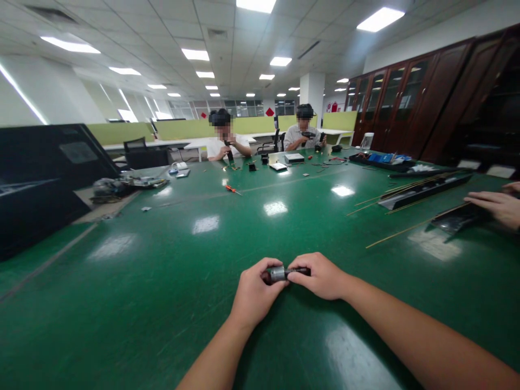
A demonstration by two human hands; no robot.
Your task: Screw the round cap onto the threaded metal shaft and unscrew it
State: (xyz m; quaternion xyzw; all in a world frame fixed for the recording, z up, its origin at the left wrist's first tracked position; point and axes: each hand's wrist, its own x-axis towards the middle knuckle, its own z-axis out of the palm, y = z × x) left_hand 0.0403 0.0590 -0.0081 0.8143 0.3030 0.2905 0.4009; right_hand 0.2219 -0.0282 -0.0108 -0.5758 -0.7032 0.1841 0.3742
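Note:
Low over the green table, a small cylindrical metal part with a silver collar is held between my hands. My left hand is closed around its left end, thumb and fingers pressing the collar. At the other end, my right hand pinches a dark shaft that lies in line with the collar. A short threaded or spring-like stretch shows between the two hands. Its exact kind I cannot make out, since my fingers cover much of it.
An orange screwdriver lies ahead. Thin brass-coloured rods and a dark channel lie at right, near another person's hand. Two co-workers sit across the table. A large black panel stands at left beside cables and parts.

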